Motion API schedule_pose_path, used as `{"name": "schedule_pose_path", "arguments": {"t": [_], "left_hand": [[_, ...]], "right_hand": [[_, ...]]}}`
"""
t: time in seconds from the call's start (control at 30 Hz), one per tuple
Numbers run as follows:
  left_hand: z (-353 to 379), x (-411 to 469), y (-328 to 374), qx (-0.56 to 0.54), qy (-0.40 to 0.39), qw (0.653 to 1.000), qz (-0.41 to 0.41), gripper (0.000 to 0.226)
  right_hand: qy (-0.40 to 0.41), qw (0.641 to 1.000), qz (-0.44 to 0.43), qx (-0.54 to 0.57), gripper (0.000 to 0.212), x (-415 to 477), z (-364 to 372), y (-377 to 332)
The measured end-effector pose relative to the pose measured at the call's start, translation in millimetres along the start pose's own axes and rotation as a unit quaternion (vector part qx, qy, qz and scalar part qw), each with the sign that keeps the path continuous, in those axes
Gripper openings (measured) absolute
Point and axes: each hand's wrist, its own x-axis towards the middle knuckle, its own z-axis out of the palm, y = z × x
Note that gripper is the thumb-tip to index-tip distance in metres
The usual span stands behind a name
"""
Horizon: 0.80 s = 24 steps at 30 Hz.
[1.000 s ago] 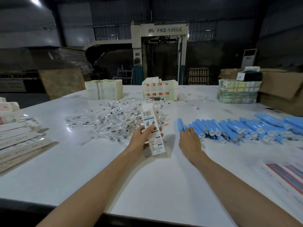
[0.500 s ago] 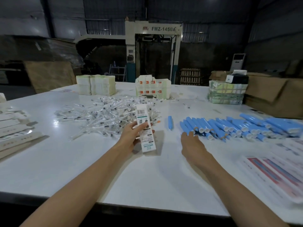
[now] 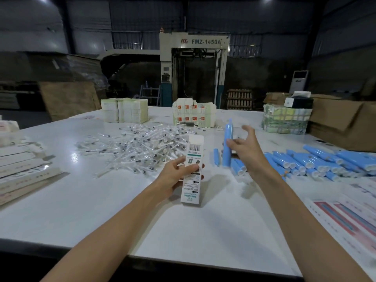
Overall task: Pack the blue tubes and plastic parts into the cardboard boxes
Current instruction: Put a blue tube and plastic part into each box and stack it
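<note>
Two bare forearms reach in from 7 and 5 o'clock. The left hand (image 3: 177, 174) grips a white carton (image 3: 192, 169), with the fingers curled round it. At its 2 o'clock, the right hand (image 3: 247, 153) pinches an upright blue tube (image 3: 227, 139), its other fingers spread and blurred.

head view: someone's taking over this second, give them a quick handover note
Left hand holds an upright carton, top flap open.
Right hand pinches one blue tube upright, just right of the carton, off the table.
Loose tubes lie on the table's right; plastic parts are heaped behind the carton; flat cartons lie far left.
Done: carton open, tube picked.
Left: slide the tube in, add a plastic part, close, repeat.
</note>
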Motion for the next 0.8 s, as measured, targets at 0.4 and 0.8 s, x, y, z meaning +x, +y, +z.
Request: {"name": "schedule_pose_path", "arguments": {"t": [0.4,0.8], "left_hand": [[0,-7,2,0.022,-0.028,0.999,0.014,0.044],[4,-3,-1,-0.003,-0.013,1.000,0.005,0.038]], "right_hand": [[0.027,0.993,-0.106,-0.054,0.085,43,51,-25],[-0.132,0.963,-0.115,-0.203,0.018,32,49,6]]}}
